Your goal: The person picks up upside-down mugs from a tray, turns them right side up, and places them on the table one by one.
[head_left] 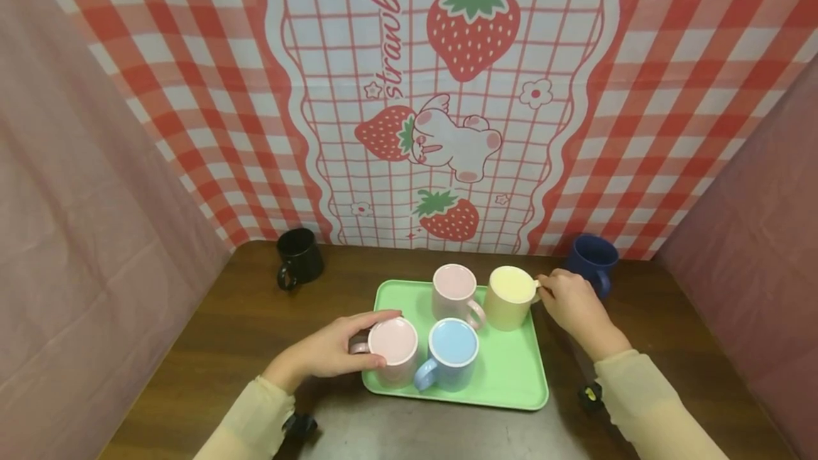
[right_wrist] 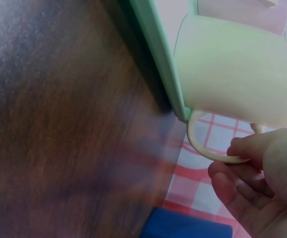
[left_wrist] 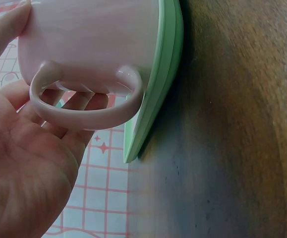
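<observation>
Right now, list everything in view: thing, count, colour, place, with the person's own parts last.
tray: 1, green, centre of the table.
pink mugs: 2, one at the tray's front left, one at its back.
blue mug: 1, light blue, front of the tray.
yellow mug: 1, pale yellow, back right of the tray.
black mug: 1, on the table, back left.
navy mug: 1, on the table, back right.
table: 1, dark wood.
backdrop: 1, red-and-white check with strawberries.
left hand: grips the front-left pink mug.
right hand: pinches the yellow mug's handle.
</observation>
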`<state>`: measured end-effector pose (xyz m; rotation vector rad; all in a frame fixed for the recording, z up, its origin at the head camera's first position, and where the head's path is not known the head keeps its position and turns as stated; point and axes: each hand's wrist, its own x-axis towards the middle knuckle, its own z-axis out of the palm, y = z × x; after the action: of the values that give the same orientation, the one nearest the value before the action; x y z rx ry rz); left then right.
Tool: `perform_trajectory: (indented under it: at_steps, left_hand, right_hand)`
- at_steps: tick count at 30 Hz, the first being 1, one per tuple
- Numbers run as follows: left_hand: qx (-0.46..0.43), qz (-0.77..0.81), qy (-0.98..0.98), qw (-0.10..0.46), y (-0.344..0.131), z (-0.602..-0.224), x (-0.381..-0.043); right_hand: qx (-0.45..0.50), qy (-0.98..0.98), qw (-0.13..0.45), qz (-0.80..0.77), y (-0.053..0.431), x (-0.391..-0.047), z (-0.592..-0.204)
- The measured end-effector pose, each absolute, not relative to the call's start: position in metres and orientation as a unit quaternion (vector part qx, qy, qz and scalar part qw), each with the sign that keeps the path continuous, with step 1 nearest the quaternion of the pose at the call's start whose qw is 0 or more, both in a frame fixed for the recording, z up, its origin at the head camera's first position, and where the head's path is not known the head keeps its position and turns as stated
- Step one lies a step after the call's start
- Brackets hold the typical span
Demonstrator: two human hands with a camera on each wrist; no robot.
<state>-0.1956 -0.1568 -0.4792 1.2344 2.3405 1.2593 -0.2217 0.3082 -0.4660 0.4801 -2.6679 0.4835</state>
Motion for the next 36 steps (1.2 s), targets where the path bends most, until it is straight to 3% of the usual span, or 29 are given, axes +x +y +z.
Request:
perform_trajectory:
  at_steps: [17,26,36]
  left_hand:
    - [0.419,0.427,0.794,0.106,-0.157,-0.479,-0.194]
    - [0.422,0.431,0.791,0.103,-0.158,-0.482,-0.195]
    - [0.425,0.428,0.792,0.100,-0.157,-0.482,-0.196]
  right_hand:
    - [0.167,-0.932,0.264,0.184,0.307,-0.219,-0.484]
    - [0.146,-0.933,0.263,0.195,0.305,-0.216,-0.486]
    - [0.162,-0.917,0.306,0.199,0.304,-0.214,-0.487]
